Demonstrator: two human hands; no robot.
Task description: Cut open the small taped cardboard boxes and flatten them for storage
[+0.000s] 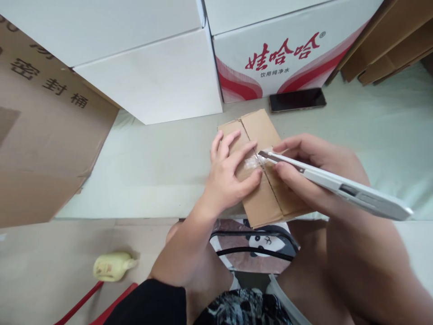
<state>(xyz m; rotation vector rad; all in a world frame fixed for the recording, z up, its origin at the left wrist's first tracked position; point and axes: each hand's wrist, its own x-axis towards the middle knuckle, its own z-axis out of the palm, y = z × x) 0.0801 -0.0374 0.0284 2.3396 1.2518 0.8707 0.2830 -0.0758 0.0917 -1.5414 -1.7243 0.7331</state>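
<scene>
A small brown cardboard box lies slanted at the front edge of the pale green surface, a seam running along its top. Clear tape crosses the seam near the middle. My left hand rests on the box with its fingers spread, holding nothing. In my right hand is a white utility knife, gripped between thumb and fingers. Its dark blade tip points left, at the tape and seam.
Behind stand white cartons and a red-and-white carton. A black phone lies before them. A large brown carton is at left, folded cardboard at back right. On the floor lies a yellow bottle.
</scene>
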